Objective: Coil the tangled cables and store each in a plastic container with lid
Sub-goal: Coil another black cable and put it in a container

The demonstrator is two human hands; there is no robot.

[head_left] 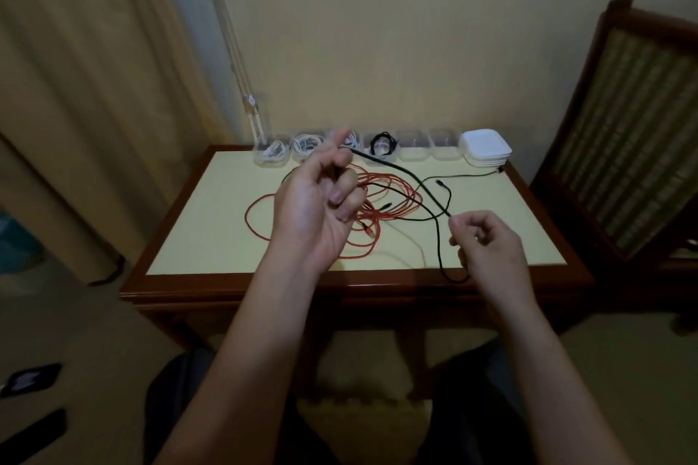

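A black cable (400, 170) stretches taut in the air between my two hands. My left hand (321, 200) is raised palm up over the table and grips one end with curled fingers. My right hand (483, 238) pinches the cable lower down at the right; the rest loops past the table's front edge. Under my left hand lies a tangle of red cable (377, 200), crossed by thin black cable (445, 177). A faint white cable (411, 242) lies near the front.
Along the back edge of the table (211, 223) stand several clear containers: some hold coiled white cables (308, 143), one a black cable (382, 143), two (428, 145) look empty. White lids (485, 147) are stacked at the back right. A wooden chair (623, 125) stands to the right.
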